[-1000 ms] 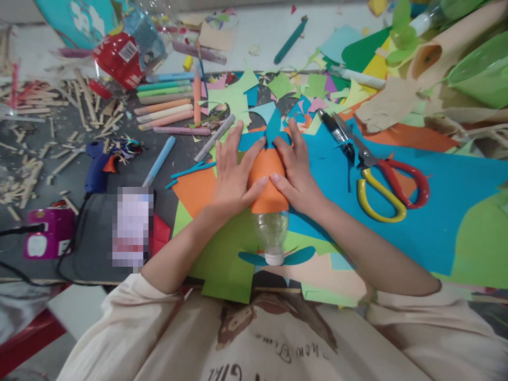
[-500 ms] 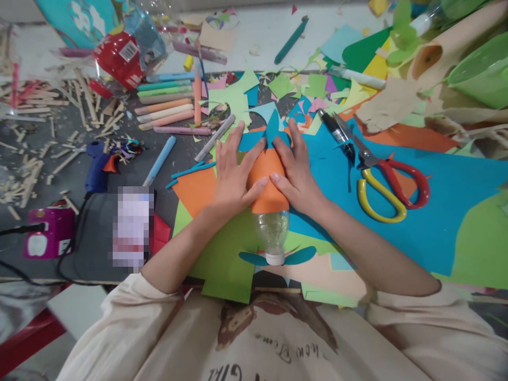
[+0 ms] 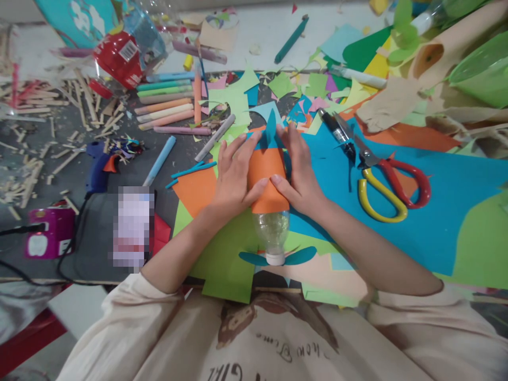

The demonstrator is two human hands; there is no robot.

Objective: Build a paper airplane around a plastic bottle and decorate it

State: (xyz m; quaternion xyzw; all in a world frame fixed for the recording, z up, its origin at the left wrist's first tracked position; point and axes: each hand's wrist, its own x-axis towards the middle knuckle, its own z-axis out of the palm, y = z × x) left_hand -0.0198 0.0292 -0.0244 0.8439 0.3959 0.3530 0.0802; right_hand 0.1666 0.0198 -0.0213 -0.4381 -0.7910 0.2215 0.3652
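A clear plastic bottle [image 3: 272, 227] lies with its white cap [image 3: 275, 259] toward me, an orange paper band [image 3: 266, 169] wrapped around its body. At its far end, blue paper pieces stick out, one a pointed leaf shape [image 3: 271, 127]. My left hand [image 3: 235, 172] grips the bottle's left side, thumb on the orange paper. On the other side my right hand [image 3: 300, 172] curves around it, its thumb tip close to the left one. Both hands partly hide the side blue pieces. By the cap, blue leaf-shaped paper [image 3: 300, 255] spreads to either side.
Scissors [image 3: 383, 185] and a black marker [image 3: 337, 135] lie to the right on blue paper [image 3: 428, 211]. To the left are a glue gun [image 3: 97, 166], a phone [image 3: 133, 227] and several markers [image 3: 166, 108]. Paper scraps [image 3: 281, 84] and wooden sticks [image 3: 32, 180] litter the table.
My fingers have shifted off the top of the blue paper to the bottle's sides, the left ones moving closer to me. The bottle has stayed in place.
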